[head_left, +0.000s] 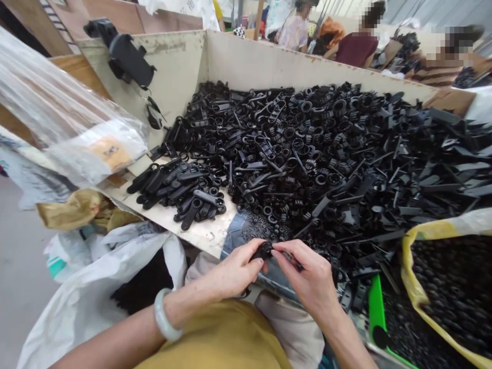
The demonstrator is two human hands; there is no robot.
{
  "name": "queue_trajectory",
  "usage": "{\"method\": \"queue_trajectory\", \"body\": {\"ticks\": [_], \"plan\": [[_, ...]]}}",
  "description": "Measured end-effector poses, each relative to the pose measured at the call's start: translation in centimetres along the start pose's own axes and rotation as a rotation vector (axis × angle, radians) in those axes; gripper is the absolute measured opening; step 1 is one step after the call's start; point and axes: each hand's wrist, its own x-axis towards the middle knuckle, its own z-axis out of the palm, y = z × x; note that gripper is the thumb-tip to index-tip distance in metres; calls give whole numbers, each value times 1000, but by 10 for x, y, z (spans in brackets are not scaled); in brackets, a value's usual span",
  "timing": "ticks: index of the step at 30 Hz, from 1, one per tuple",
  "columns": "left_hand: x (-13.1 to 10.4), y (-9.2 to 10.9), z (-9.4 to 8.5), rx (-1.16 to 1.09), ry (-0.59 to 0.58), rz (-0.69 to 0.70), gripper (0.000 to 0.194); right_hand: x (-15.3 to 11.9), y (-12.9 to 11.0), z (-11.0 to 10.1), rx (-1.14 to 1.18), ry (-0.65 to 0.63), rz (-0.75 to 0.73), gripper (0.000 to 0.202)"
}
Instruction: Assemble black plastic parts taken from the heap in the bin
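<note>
My left hand (240,266) is closed around a small black plastic part (264,250) at the tray's front edge. Thumb and fingers of my right hand (307,269) pinch at the same part from the right, meeting the left fingertips. Just beyond the hands, tiny dark pieces (269,228) lie on blue cloth (235,230). A large heap of black plastic parts (284,138) fills the tray behind them. Longer black pieces (184,187) are grouped on the pale board at the left.
The tray has high pale walls (246,54). A white sack (73,312) with black contents stands at lower left. At right are a yellow-rimmed sack (413,266) of round black parts and a green edge (376,302). Several people (355,46) sit beyond the back wall.
</note>
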Motion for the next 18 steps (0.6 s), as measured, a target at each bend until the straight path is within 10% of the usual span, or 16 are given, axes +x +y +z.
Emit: {"method": "queue_trajectory", "body": {"ticks": [18], "plan": [[-16,7,5,428,2,104,16,-20,-5,-12,18,-115,-93,18]]}}
